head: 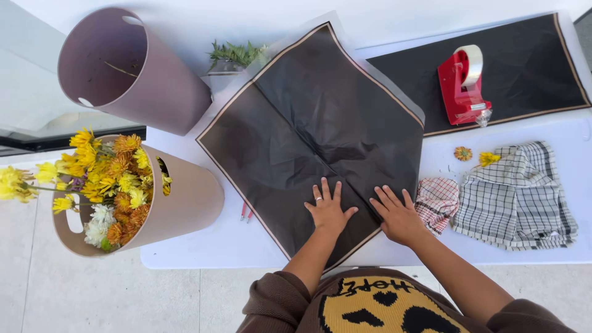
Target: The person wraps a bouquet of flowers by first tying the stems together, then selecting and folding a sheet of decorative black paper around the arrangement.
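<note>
Two flat, open hands, left hand [328,211] and right hand [398,216], press side by side on the black wrapping sheet [311,132]; a checked cloth [436,202] lies just right of the right hand

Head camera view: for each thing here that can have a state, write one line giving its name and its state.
Black wrapping sheet: spread flat, creased.
Left hand: open, flat on the sheet.
Right hand: open, flat on the sheet's edge.
Beige bucket: full of yellow and orange flowers.
Mauve bucket: nearly empty.
Red tape dispenser: upright, tape loaded.
Checked cloths: crumpled.
</note>
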